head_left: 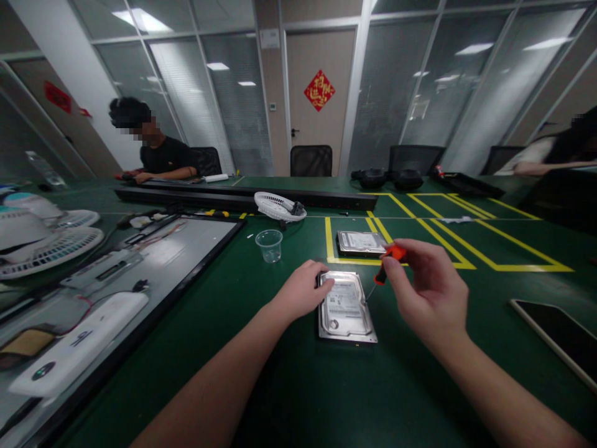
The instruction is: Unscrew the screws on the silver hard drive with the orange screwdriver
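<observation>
Hard drive [346,308], label side up, is lying flat on a green table [298,398] directly before the wearer, and is serving here as the landmark for all positions. The left hand [305,286] is grasping the far part of its left edge, the thumb resting on the upper face. The right hand [426,286], just to the right of the drive, is pinching the handle of a red-and-black screwdriver [380,275] between thumb and fingers; the blade is slanting down to the left, its tip appearing to meet the drive's right edge, though contact cannot be told for certain. Just beyond the drive, a second drive [360,241] is lying inside a rectangle of yellow tape [329,241]. Beyond and to the left of the drive, a clear plastic cup [269,249] is standing upright; farther behind it, a white fan guard [278,206] is resting near a long black bar [186,198]. Well to the left of the drive, a large panel [205,233] is carrying a white case [79,345]. Well to its right, a phone [557,336] is lying. Across the table, beyond and left of the drive, a person [163,155] in dark clothing is sitting.
</observation>
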Demonstrator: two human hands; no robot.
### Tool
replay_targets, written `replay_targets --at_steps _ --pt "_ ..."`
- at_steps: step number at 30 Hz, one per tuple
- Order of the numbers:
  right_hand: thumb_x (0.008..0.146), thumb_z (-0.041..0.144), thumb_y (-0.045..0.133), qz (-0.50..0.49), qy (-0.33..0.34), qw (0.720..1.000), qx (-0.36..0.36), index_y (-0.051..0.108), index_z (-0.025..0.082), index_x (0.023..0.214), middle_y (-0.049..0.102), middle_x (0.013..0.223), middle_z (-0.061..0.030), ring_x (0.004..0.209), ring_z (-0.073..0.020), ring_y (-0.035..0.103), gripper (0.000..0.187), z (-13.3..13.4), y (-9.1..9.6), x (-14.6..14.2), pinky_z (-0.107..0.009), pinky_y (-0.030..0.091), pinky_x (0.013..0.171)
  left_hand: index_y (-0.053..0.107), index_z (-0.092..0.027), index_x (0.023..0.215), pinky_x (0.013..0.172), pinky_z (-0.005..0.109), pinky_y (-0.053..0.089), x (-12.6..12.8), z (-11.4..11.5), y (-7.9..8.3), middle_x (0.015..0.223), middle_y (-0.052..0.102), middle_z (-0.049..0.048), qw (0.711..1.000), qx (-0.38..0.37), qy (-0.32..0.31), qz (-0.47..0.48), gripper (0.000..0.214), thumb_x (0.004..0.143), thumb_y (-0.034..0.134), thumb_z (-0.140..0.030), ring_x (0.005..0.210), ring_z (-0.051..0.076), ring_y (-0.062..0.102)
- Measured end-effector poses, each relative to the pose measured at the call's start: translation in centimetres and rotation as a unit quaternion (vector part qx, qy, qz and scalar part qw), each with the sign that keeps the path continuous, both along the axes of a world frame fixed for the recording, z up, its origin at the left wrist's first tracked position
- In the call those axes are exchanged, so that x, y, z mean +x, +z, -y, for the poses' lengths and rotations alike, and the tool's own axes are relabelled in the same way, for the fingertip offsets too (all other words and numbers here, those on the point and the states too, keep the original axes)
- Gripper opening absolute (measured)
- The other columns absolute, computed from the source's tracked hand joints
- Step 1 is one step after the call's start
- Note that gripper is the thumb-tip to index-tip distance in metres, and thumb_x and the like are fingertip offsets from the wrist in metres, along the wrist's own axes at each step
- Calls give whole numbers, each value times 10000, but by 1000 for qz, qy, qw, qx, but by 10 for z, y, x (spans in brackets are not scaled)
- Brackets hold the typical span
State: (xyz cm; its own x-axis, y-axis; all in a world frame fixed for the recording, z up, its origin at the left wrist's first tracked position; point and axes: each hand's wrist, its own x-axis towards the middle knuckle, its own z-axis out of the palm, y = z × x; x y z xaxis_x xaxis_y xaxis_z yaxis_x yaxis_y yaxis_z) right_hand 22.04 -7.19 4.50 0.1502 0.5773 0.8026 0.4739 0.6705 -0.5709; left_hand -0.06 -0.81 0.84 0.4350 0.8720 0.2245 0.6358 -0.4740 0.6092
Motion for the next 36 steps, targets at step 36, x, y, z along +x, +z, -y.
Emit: replay_targets --at_steps 36 --pt "988 222 612 -31 44 998 -26 670 259 1254 724 1225 -90 1060 -230 744 275 8 7 -6 -405 629 891 716 -170 1195 870 369 527 0 -1 -1 1123 668 99 1000 5 -3 1 339 985 581 -399 925 226 651"
